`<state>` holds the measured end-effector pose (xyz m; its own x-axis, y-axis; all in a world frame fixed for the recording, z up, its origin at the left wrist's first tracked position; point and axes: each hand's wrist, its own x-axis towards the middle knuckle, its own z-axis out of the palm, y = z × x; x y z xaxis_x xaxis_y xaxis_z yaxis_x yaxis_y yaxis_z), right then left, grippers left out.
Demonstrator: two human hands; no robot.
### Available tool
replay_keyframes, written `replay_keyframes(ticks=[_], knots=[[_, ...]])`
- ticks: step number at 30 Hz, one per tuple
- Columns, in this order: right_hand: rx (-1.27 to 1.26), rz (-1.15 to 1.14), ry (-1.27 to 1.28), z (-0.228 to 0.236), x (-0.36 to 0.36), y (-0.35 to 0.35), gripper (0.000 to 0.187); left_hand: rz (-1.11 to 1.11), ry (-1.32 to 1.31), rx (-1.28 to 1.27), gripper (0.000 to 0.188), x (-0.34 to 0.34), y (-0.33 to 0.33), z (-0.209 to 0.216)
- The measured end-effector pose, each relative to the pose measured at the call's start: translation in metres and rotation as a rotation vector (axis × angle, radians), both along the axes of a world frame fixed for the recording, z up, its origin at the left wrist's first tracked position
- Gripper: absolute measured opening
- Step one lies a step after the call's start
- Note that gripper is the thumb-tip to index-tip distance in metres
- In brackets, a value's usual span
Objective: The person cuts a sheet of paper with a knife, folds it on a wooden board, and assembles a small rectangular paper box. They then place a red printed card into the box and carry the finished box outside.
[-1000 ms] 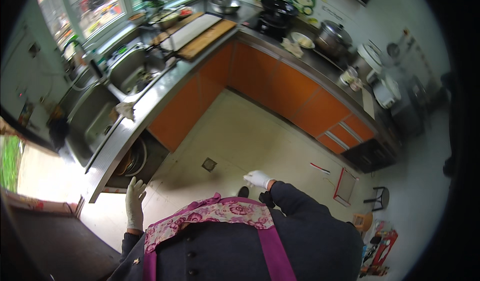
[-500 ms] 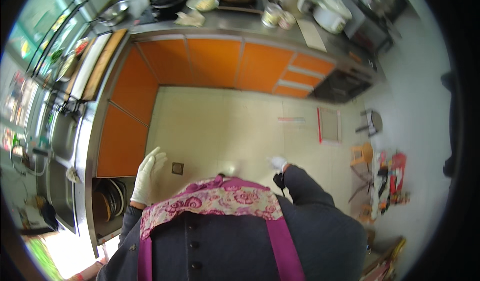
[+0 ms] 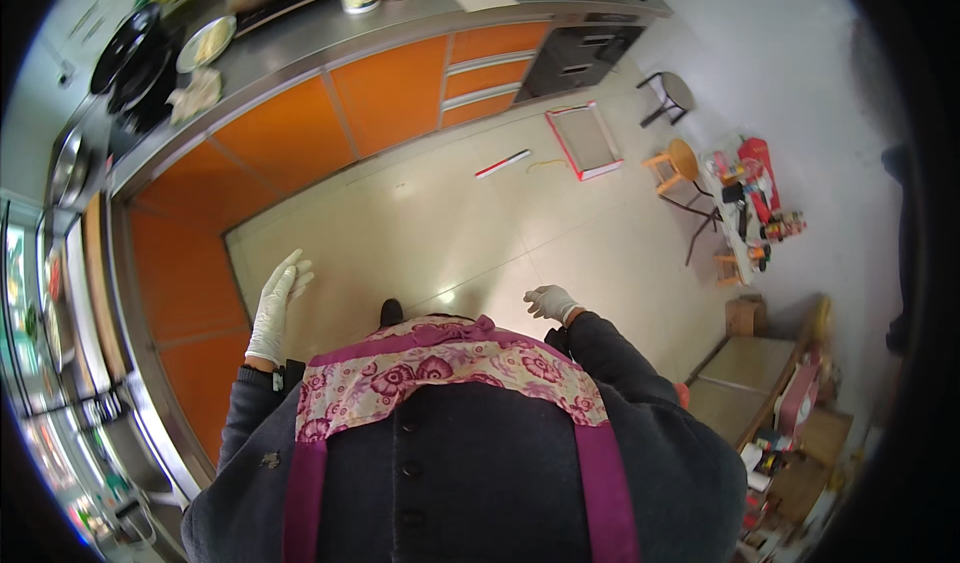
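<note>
cabinets [image 3: 390,93] under counter [image 3: 330,38] ahead, tray [image 3: 585,141] on floor [image 3: 480,233], stools [image 3: 675,128] right

Both hands wear thin white gloves: the left hand [image 3: 276,304] and the right hand [image 3: 549,302]. The sleeves [image 3: 610,355] are dark grey, part of a buttoned dark top. Over it hangs an apron [image 3: 440,375] with a pink floral bib and plain magenta straps. A dark shoe toe, probably, shows below the bib.
</note>
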<state>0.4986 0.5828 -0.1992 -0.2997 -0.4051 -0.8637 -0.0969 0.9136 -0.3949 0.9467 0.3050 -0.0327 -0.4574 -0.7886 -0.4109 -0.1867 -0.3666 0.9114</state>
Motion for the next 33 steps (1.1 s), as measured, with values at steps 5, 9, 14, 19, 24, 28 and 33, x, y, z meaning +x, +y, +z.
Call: replay_keyframes(ticks=[5, 9, 14, 19, 24, 28, 33], knots=[[-0.097, -0.207, -0.007, 0.006, -0.022, 0.023, 0.038, -0.23, -0.07, 0.089, 0.047, -0.087, -0.064, -0.05], [-0.184, -0.435, -0.113, -0.034, -0.06, 0.087, 0.036, -0.554, -0.102, 0.025, 0.046, -0.188, -0.081, -0.094], [-0.146, -0.119, -0.033, -0.134, -0.16, 0.194, 0.039, -0.696, -0.151, -0.081, 0.047, -0.327, -0.064, -0.132], [-0.141, 0.386, 0.311, -0.164, -0.322, 0.245, 0.039, -0.74, -0.341, -0.371, 0.052, -0.438, -0.028, -0.142], [0.018, 0.031, 0.124, -0.15, -0.461, 0.196, 0.038, -0.425, -0.179, -0.205, 0.063, -0.496, -0.068, -0.113], [0.081, -0.25, -0.073, -0.12, -0.531, 0.09, 0.039, -0.041, -0.059, 0.151, 0.089, -0.548, -0.14, -0.069], [-0.235, -0.376, -0.009, -0.053, -0.548, -0.035, 0.036, 0.319, 0.306, 0.385, 0.107, -0.623, -0.236, -0.046]])
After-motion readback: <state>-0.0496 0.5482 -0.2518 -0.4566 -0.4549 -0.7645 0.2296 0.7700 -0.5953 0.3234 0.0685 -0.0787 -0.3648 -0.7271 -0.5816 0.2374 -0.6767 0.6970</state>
